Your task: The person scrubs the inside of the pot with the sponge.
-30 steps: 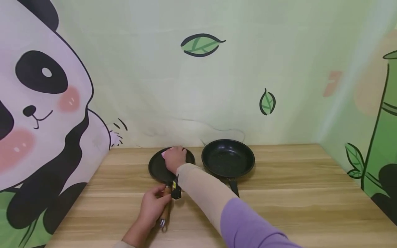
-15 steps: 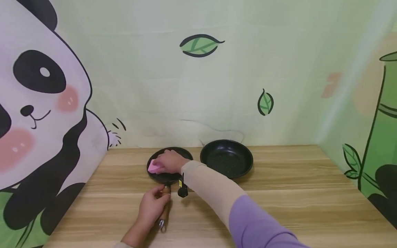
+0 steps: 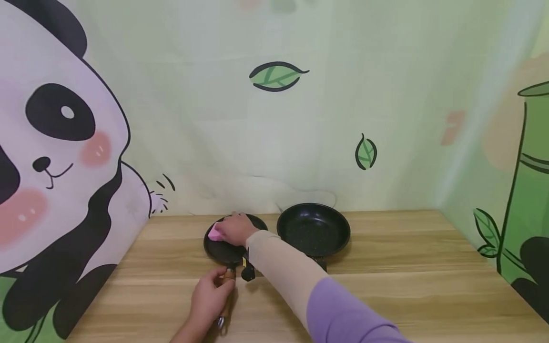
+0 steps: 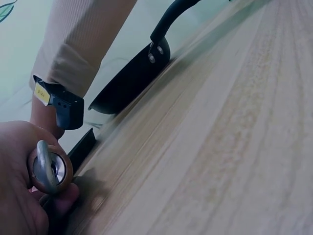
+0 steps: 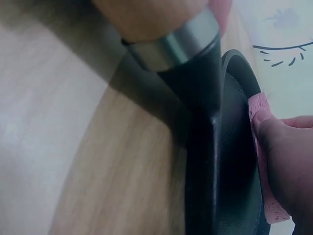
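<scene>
A shallow black frying pan (image 3: 223, 256) lies on the table at centre left, its wooden handle (image 3: 228, 301) pointing toward me. My left hand (image 3: 209, 296) grips that handle; in the left wrist view the handle's metal hanging ring (image 4: 46, 166) sticks out past the palm. Pinched in my right hand (image 3: 239, 229) is a pink sponge (image 3: 215, 233), at the left part of the pan's inside. From the right wrist view, the thumb presses along the flat sponge (image 5: 259, 132) beside the pan's dark inner surface (image 5: 237, 161).
To the right stands a deeper black frying pan (image 3: 314, 231), its handle partly behind my right sleeve (image 3: 283, 267). A small black camera (image 3: 248, 271) sits at my right wrist. Behind the wooden table (image 3: 399, 286) hangs a green printed backdrop (image 3: 193, 119).
My right hand has carried the sponge from the pan's far middle to its left side, then slightly back away from me. The left hand keeps its grip. The head view has tilted up slightly.
</scene>
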`<state>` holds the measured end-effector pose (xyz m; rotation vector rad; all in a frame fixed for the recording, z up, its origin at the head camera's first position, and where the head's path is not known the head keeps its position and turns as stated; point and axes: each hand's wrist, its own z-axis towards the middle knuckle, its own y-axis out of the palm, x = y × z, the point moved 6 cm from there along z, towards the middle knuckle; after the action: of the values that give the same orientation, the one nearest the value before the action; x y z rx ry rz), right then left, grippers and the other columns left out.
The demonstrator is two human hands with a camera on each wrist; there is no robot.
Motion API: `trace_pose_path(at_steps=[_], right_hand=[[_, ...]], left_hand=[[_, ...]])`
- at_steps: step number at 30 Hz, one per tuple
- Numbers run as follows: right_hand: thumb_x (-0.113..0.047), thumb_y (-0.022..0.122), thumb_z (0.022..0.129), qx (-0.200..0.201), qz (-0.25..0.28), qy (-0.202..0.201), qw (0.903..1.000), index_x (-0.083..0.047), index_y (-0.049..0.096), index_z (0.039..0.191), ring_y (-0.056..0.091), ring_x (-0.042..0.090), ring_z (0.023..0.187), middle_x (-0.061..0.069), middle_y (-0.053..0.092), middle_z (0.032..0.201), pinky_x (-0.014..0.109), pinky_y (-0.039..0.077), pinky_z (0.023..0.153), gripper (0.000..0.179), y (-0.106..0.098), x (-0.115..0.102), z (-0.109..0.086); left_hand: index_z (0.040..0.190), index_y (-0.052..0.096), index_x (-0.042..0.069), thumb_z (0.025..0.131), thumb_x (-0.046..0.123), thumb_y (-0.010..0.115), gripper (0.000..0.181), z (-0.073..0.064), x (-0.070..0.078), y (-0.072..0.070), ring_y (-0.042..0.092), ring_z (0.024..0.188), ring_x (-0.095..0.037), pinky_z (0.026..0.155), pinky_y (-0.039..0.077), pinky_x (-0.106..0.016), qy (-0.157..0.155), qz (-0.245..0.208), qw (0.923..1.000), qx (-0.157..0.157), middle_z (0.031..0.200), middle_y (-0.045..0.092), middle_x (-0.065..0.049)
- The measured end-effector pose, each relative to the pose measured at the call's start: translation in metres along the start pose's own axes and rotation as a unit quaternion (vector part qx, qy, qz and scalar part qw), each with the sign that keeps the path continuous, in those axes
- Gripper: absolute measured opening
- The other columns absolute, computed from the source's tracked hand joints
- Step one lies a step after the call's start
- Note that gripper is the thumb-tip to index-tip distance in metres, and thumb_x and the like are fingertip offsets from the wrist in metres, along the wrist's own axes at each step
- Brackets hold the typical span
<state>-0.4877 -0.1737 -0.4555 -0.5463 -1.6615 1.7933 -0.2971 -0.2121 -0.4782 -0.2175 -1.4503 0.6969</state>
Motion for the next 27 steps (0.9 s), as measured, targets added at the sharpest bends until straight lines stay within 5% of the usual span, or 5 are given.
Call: trace_pose_path(at_steps=[5, 8, 15, 22, 27], right_hand=[[-0.058, 0.052, 0.099, 0.03, -0.033, 0.031, 0.9985, -0.026, 0.075, 0.099, 0.066, 0.019, 0.09, -0.005, 0.074, 0.093, 0.037, 0.051, 0.084, 0.04, -0.006, 0.01, 0.002], [-0.061, 0.052, 0.098, 0.011, -0.048, 0.074, 0.996, -0.023, 0.075, 0.087, 0.067, 0.019, 0.088, -0.004, 0.074, 0.088, 0.037, 0.053, 0.08, 0.046, -0.012, 0.02, -0.002], [-0.053, 0.054, 0.1, -0.068, -0.014, 0.16, 0.9846, -0.019, 0.074, 0.104, 0.064, 0.024, 0.097, 0.0, 0.072, 0.103, 0.042, 0.051, 0.085, 0.04, -0.03, 0.041, -0.024], [-0.047, 0.061, 0.097, -0.114, 0.004, 0.165, 0.9797, -0.017, 0.073, 0.106, 0.062, 0.02, 0.088, 0.001, 0.071, 0.102, 0.042, 0.052, 0.077, 0.034, -0.04, 0.053, -0.043], [-0.038, 0.066, 0.09, -0.158, 0.009, 0.159, 0.9745, -0.016, 0.066, 0.078, 0.059, 0.019, 0.076, 0.0, 0.068, 0.089, 0.037, 0.047, 0.062, 0.025, -0.04, 0.053, -0.053]], left_hand=[[0.117, 0.072, 0.002, 0.082, 0.018, 0.072, 0.039, 0.0, 0.002, -0.001, 0.063, 0.08, -0.019, 0.073, 0.049, -0.037, 0.0, 0.008, 0.9999, 0.014, 0.089, 0.073, -0.006], [0.117, 0.072, 0.002, 0.082, 0.018, 0.072, 0.039, 0.0, 0.003, -0.001, 0.063, 0.08, -0.019, 0.073, 0.049, -0.037, -0.003, 0.007, 0.9999, 0.013, 0.088, 0.073, -0.007], [0.118, 0.071, 0.0, 0.082, 0.017, 0.071, 0.04, -0.001, 0.003, 0.0, 0.062, 0.08, -0.019, 0.072, 0.049, -0.036, -0.009, 0.007, 0.9999, 0.007, 0.088, 0.073, -0.007], [0.119, 0.071, 0.0, 0.082, 0.017, 0.07, 0.041, -0.001, 0.002, 0.002, 0.062, 0.077, -0.016, 0.07, 0.048, -0.032, -0.024, 0.0, 0.9997, 0.005, 0.088, 0.073, -0.005], [0.121, 0.07, -0.001, 0.083, 0.019, 0.07, 0.043, -0.003, 0.002, 0.001, 0.062, 0.078, -0.018, 0.071, 0.047, -0.033, -0.023, 0.006, 0.9997, 0.003, 0.091, 0.073, -0.008]])
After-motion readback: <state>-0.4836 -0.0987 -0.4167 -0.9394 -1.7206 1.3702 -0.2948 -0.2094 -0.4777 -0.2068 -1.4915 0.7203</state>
